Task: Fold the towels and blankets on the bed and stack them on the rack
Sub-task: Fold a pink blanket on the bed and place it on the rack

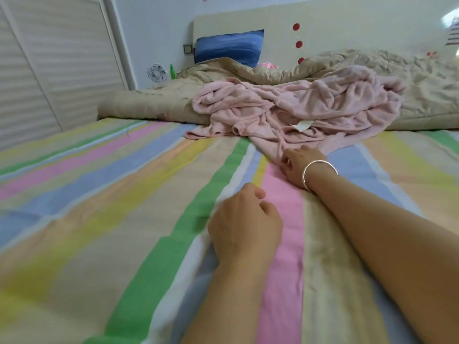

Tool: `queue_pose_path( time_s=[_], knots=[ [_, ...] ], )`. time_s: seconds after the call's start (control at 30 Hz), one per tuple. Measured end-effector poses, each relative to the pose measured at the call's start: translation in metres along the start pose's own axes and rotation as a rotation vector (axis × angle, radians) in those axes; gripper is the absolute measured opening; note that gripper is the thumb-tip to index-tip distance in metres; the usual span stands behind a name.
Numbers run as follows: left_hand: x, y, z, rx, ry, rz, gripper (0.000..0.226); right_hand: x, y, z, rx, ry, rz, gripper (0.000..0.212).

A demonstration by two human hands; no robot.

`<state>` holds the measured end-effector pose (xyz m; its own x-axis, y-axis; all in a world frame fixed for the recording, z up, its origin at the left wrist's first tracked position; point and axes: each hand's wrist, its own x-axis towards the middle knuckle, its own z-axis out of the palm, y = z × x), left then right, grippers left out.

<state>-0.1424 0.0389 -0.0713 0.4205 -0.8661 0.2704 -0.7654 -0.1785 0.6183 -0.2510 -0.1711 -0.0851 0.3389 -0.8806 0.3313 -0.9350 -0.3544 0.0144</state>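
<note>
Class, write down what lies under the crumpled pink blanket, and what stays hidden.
The pink blanket lies with its near edge on the striped sheet, its far part on the beige quilt. Anything beneath its heaped middle is covered.

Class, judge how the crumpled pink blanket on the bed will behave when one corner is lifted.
Probably floppy: the pink blanket lies in loose, deep folds. Likely light: its plush pile heaps high. It may drag, sprawling over the beige quilt.
</note>
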Motion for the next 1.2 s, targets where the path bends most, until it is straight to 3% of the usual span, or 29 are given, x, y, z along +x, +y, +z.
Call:
queue_pose_path(
  time_s=[0.1, 0.2, 0.37, 0.5, 0.63, 0.73, 0.8, 0.93, 1.07, 1.13, 1.2],
  knots=[
    [0.009, -0.008, 0.004, -0.471, 0.048, -0.146, 0.019, -0.041, -0.013, -0.017, 0.194, -0.061, 0.009, 0.023],
    [0.009, -0.005, -0.001, -0.841, -0.028, -0.368, 0.026, -0.103, -0.018, -0.044, 0.383, -0.134, -0.018, 0.016],
    [-0.014, 0.002, -0.016, -0.904, -0.291, -0.473, 0.049, -0.201, -0.036, -0.111, 0.587, -0.431, -0.054, 0.009],
    [-0.049, 0.01, -0.04, -1.001, -0.469, -0.636, 0.038, -0.263, -0.047, -0.164, 0.735, -0.62, -0.001, 0.015],
    [-0.083, -0.004, -0.053, -0.849, -0.473, -0.68, 0.049, -0.315, -0.07, -0.218, 0.874, -0.784, 0.03, 0.011],
    [-0.125, 0.013, -0.114, -0.765, -0.445, -0.648, 0.013, -0.341, -0.095, -0.251, 0.999, -0.857, 0.077, 0.012],
    [-0.141, 0.014, -0.137, -0.745, -0.431, -0.623, 0.025, -0.35, -0.107, -0.267, 1.059, -0.864, 0.086, 0.015],
    [-0.162, -0.003, -0.179, -0.664, -0.36, -0.6, 0.027, -0.381, -0.14, -0.289, 1.146, -0.936, 0.043, 0.013],
    [-0.179, -0.03, -0.203, -0.271, -0.393, -0.47, 0.04, -0.408, -0.174, -0.298, 1.144, -1.077, -0.035, 0.009],
    [-0.185, -0.044, -0.21, 0.025, -0.378, -0.356, 0.053, -0.406, -0.174, -0.295, 1.055, -0.991, -0.031, 0.007],
    [-0.191, -0.052, -0.215, 0.174, -0.321, -0.361, 0.058, -0.395, -0.161, -0.284, 0.778, -0.67, -0.022, 0.02]
  ],
)
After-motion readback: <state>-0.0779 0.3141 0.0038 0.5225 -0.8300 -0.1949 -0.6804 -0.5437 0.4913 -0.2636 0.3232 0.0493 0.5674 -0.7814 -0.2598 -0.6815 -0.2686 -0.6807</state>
